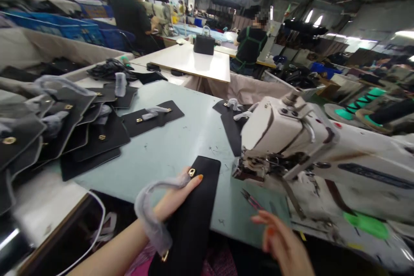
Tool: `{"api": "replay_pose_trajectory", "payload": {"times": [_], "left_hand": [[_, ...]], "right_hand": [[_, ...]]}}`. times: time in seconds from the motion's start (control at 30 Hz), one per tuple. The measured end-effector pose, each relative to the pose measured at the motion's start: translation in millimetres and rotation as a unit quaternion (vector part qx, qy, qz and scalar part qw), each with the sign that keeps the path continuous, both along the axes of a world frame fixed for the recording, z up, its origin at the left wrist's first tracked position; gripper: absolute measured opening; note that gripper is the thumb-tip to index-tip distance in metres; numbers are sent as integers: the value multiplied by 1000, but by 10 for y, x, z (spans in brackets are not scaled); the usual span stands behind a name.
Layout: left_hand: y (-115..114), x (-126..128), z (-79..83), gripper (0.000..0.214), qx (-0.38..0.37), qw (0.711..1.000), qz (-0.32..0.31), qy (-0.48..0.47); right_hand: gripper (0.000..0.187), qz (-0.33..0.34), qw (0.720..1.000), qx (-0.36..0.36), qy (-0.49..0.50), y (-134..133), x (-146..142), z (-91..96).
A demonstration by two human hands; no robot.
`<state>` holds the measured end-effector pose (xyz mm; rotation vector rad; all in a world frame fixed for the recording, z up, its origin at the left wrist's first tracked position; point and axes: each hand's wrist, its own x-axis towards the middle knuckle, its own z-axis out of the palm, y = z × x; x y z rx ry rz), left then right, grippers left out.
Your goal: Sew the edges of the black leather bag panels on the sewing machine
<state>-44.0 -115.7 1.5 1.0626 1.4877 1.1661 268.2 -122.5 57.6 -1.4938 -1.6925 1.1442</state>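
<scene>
From here I see, lower centre, a smooth matt panel (pixel 201 207), shiny metal fitting (pixel 192 172) and plastic-wrapped handle (pixel 145 209).

Panel (pixel 201 211) left of sewing machine (pixel 352 151)

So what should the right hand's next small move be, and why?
Probably to close on the snips: the right hand looks empty and is right by their handles, though contact is hard to tell, while the left hand already grips the panel.
</scene>
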Motion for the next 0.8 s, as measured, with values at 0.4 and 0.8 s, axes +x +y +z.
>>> {"api": "replay_pose_trajectory", "payload": {"times": [0.4, 0.8], "left_hand": [[-283, -2236, -254, 56, 37, 866, 196, 458], [-240, -3208, -48, 20, -15, 821, 122, 558]], "right_hand": [[44, -4, 897, -179, 404, 891, -1903, -455], [58, -54, 929, -274, 243, -95, -1391, -1286]]}}
